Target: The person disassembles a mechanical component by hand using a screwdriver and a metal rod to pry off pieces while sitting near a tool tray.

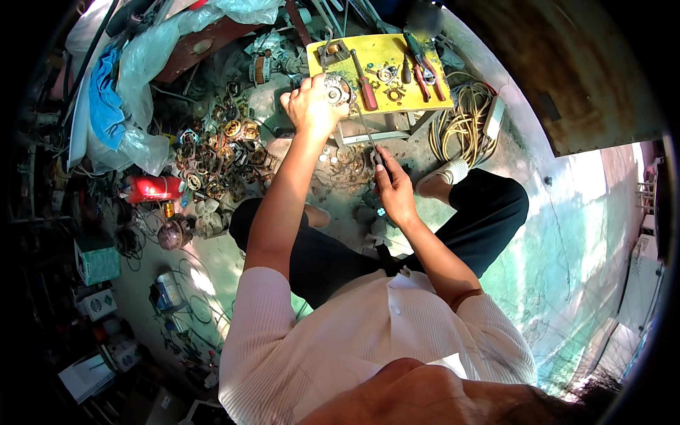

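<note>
My left hand is closed around a round, silvery metal motor part, held at the near left edge of a low yellow-topped table. In my right hand, a long thin screwdriver slants up and left. Its tip reaches close to the motor part; whether the two touch I cannot tell. My fingers cover most of its handle. Just right of the motor part, a red-handled screwdriver lies on the tabletop. Beside it are small ring-shaped metal parts.
Pliers with red handles and a green-handled tool lie at the table's right. A coiled cable rests on the floor beside it. Loose motor parts are heaped at left, near a red bottle. A brown panel stands at right.
</note>
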A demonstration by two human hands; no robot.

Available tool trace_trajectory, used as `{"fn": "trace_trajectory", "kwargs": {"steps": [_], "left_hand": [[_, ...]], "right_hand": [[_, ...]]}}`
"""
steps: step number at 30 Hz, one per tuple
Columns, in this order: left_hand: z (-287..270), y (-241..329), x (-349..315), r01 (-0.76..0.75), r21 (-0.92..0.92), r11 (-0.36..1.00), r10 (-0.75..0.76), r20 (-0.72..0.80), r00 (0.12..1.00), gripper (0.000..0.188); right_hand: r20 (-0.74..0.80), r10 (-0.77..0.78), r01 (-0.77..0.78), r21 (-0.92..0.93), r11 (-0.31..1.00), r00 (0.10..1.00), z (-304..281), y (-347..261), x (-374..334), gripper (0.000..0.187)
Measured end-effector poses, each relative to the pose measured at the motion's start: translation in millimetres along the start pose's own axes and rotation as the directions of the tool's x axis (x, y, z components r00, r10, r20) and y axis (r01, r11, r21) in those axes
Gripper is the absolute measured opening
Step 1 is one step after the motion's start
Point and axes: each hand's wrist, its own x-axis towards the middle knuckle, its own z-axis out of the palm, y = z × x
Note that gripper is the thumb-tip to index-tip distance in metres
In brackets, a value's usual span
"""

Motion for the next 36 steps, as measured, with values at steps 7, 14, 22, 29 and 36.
{"fn": "trace_trajectory", "kwargs": {"steps": [7,14,22,29,36], "left_hand": [[5,-1,-1,-0.014,0.021,1.000,0.014,-0.021,1.000,0.074],[3,1,-2,0.028,0.039,0.999,-0.028,0.003,1.000,0.078],[4,0,-5,0.036,-0.007,0.999,-0.036,0.002,0.999,0.078],[7,0,-7,0.088,-0.038,0.995,-0.088,0.001,0.996,0.077],[5,4,-9,0.111,-0.040,0.993,-0.111,-0.010,0.994,0.075]], "right_hand": [[0.026,0.005,-0.005,0.003,1.000,1.000,0,-4,-1,0.044],[0.015,-0.028,0.030,-0.131,0.991,0.999,4,-8,6,0.042],[-0.038,-0.163,0.144,-0.302,0.942,0.986,10,-12,7,0.042],[-0.069,-0.368,0.272,-0.551,0.789,0.927,17,3,12,0.046],[-0.083,-0.343,0.206,-0.660,0.723,0.936,23,5,11,0.047]]}}
